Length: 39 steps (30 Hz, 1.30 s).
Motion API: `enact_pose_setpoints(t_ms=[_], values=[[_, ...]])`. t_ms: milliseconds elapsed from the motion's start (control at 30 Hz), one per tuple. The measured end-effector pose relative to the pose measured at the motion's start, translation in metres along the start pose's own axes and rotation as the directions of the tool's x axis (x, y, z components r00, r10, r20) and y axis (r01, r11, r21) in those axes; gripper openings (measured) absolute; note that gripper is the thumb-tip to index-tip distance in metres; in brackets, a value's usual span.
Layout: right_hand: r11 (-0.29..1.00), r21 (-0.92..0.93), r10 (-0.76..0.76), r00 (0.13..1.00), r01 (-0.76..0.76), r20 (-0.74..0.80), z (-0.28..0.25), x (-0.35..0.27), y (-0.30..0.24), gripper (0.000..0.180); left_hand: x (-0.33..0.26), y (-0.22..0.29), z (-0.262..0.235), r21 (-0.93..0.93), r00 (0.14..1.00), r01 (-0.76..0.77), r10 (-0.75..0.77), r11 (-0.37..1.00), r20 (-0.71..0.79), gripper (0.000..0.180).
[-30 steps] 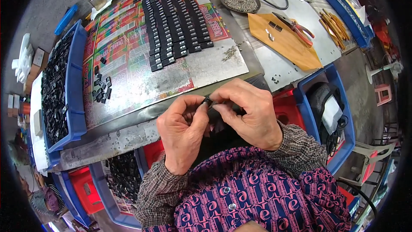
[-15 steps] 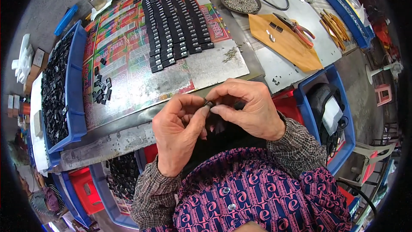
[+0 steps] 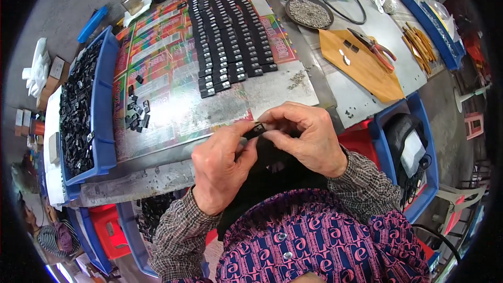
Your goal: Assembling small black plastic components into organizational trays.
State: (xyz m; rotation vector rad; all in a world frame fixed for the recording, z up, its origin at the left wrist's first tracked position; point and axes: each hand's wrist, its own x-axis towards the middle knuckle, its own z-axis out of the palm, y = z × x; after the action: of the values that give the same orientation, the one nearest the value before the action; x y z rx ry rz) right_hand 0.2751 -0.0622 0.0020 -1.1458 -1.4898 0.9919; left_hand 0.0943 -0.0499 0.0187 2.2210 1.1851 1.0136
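Note:
Over the near edge of the worktable, my left hand [image 3: 220, 162] pinches a small black plastic part [image 3: 255, 131] between thumb and forefinger. My right hand [image 3: 310, 139] is closed at the part's right end, its fingertips touching it. Anything tiny between the right fingertips is hidden. Beyond my hands stand long rows of similar black parts [image 3: 224, 55] with silvery tops, set side by side on a flat, printed sheet [image 3: 173, 99]. Several loose black parts [image 3: 137, 114] lie scattered to the left of the rows.
At the left, a blue bin [image 3: 107, 115] is heaped with black parts. A round dish [image 3: 309, 13] of small metal pieces stands at the back. Red-handled pliers [image 3: 378, 52] lie on brown paper [image 3: 361, 68] at the right. Another blue bin [image 3: 425, 188] sits below the table.
The black part has turned between my fingers and shows more of its face. My left fingers have shifted on it. The view has swung slightly left, and a person shows at the lower left.

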Motion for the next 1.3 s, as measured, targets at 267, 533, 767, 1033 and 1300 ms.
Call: enact_pose_setpoints(t_ms=[267,533,767,1033,1300], values=[[0.982,-0.183,-0.066,0.995,0.051,-0.079,-0.006,0.005,0.005,0.018,0.046,-0.076,-0.042,0.139,0.983,0.175,-0.165,0.975,-0.081,0.020],[0.977,-0.201,-0.079,0.995,0.065,-0.063,-0.006,0.008,0.008,0.020,0.139,-0.167,-0.052,0.474,0.991,0.026,0.040,0.880,-0.128,0.017],[0.973,-0.192,-0.133,0.991,0.131,0.003,-0.011,0.011,0.009,0.024,0.206,-0.216,-0.036,0.541,0.986,0.105,-0.017,0.834,-0.166,0.018],[0.971,-0.182,-0.145,0.988,0.154,0.062,-0.016,0.016,0.011,0.026,0.261,-0.250,-0.032,0.490,0.979,0.175,-0.099,0.854,-0.178,0.019],[0.972,-0.166,-0.162,0.986,0.164,0.023,-0.015,0.018,0.013,0.023,0.286,-0.266,-0.024,0.539,0.976,0.133,-0.016,0.832,-0.215,0.017]])
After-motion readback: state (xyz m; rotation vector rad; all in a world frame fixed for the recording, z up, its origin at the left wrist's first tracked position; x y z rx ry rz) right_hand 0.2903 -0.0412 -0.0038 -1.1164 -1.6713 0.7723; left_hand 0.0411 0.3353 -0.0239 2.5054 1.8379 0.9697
